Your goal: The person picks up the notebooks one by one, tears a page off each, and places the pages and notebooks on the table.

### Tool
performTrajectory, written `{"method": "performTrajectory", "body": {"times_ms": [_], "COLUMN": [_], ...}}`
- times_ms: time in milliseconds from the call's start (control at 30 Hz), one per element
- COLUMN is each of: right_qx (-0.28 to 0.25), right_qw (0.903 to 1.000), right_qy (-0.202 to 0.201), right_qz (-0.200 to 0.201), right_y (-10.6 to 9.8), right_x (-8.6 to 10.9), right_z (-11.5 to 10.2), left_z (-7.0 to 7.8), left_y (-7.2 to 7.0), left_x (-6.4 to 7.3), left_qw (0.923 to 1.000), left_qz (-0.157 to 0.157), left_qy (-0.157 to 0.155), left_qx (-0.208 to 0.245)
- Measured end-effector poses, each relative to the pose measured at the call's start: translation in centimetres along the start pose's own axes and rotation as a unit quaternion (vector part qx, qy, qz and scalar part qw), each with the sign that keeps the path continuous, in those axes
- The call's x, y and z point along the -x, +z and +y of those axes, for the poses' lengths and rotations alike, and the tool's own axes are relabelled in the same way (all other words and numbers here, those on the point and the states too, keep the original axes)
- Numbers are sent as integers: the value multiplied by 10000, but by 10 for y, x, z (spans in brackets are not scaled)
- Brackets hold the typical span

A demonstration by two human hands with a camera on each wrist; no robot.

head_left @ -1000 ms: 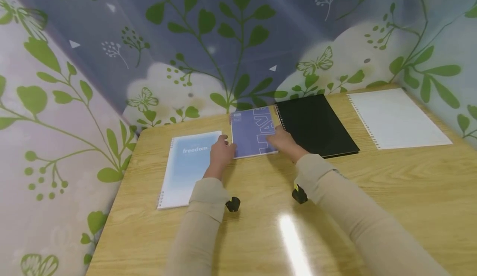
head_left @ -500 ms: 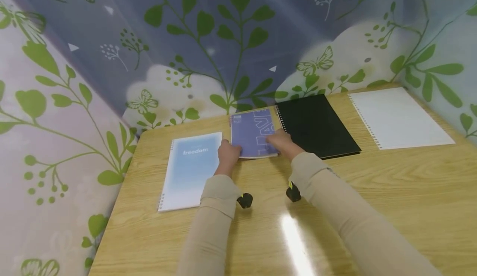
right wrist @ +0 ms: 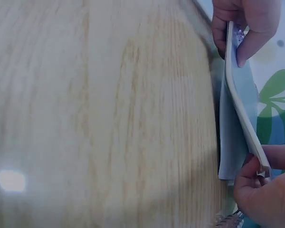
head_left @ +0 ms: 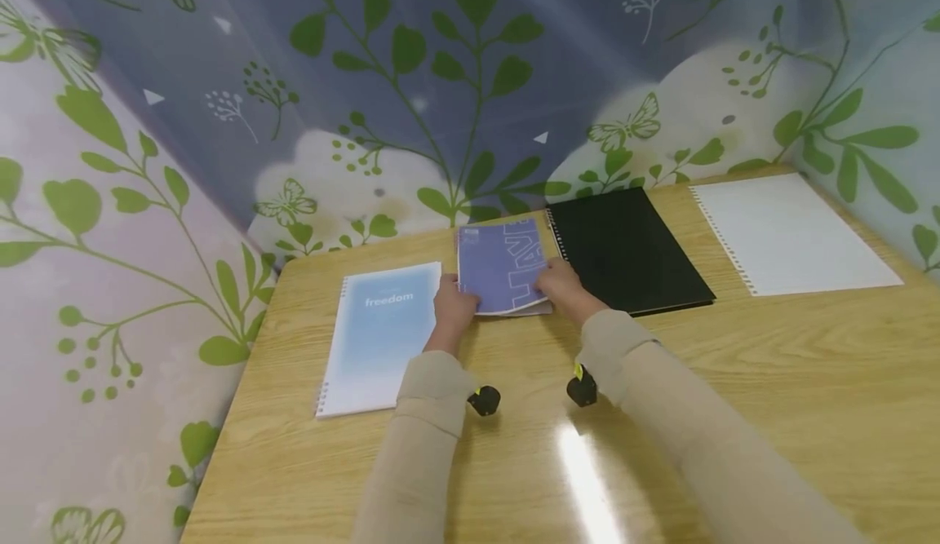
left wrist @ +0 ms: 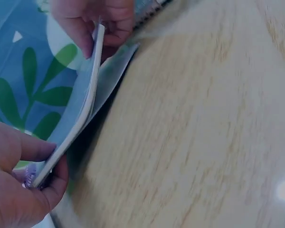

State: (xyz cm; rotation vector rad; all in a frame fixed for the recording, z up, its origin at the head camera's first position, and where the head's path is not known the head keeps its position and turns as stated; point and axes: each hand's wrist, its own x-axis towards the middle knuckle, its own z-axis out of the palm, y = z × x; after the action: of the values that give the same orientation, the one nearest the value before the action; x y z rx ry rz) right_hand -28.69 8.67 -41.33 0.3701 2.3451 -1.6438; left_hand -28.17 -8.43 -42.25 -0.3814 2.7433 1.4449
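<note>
1. From here I see the purple notebook (head_left: 499,263) between the two hands, its near edge lifted off the table (head_left: 514,471), a thin flap below.
2. The left hand (head_left: 453,306) pinches its near left corner, thumb on top; the "freedom" notebook (head_left: 382,340) lies just left.
3. The right hand (head_left: 564,283) pinches its right side, beside the black notebook (head_left: 627,246).

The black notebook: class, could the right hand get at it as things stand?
Probably yes: the right hand is close to the black notebook, and nothing visible lies on its cover. But that hand pinches the purple notebook and would likely need to let go first.
</note>
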Motion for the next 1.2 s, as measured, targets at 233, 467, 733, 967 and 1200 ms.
{"method": "performTrajectory", "body": {"times_ms": [233,467,733,967,1200], "right_qx": [-833,-2032,-930,-108,516], "right_qw": [9962,9765,9910,9932,9878], "right_qy": [-171,-256,-822,-1001,-1292], "right_qz": [-202,-676,-508,-580,-699], "right_y": [-8,-13,-14,-12,-10], "right_x": [8,22,56,80,93], "right_z": [-3,-14,-4,21,34], "left_z": [15,29,17,2,-15], "left_y": [-16,-36,-44,-45,-44], "left_x": [9,30,57,83,99], "left_qw": [9857,9786,9872,9950,9888], "left_qz": [-236,-216,-449,-785,-993], "left_qy": [160,149,122,302,412], "left_qx": [1664,2039,1527,538,-1036]}}
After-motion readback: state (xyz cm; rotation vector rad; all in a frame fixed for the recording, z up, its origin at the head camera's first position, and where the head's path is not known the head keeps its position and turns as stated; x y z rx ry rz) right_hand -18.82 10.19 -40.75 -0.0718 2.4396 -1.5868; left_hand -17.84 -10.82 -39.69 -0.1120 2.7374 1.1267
